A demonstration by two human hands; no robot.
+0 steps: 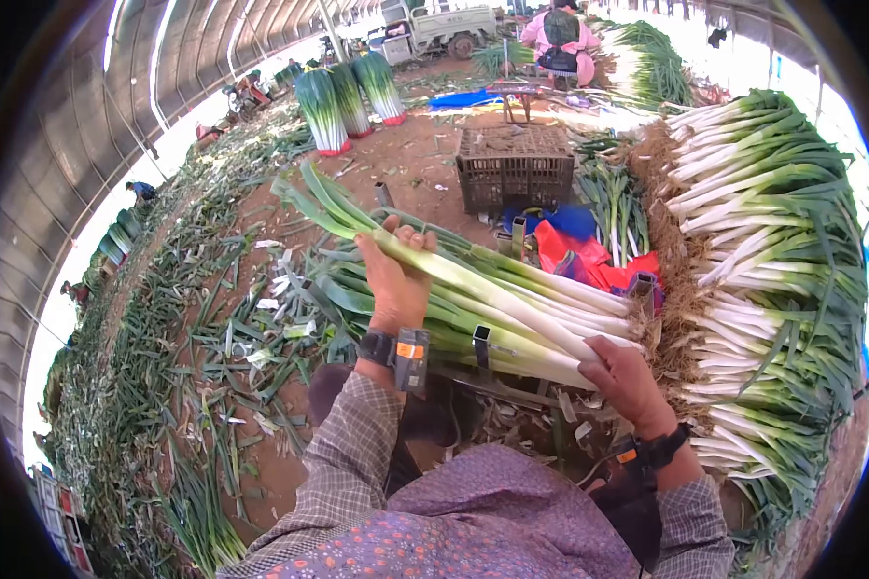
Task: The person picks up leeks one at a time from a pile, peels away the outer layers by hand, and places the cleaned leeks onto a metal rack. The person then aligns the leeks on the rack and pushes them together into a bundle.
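My left hand (393, 280) grips the green leafy part of a long leek (473, 280). My right hand (626, 378) holds the white stalk end of the same leek near its roots. The leek lies across a bundle of leeks (512, 323) resting in a metal rack (481, 345) in front of me. Both wrists wear dark bands, and the sleeves are checked.
A tall stack of leeks (763, 280) with roots facing me stands at the right. A dark plastic crate (515, 169) sits ahead, red and blue cloth (574, 253) beside it. Trimmed leaves (212, 367) cover the ground at left. Upright leek bundles (346, 96), a seated person (560, 39) and a vehicle (439, 27) are farther off.
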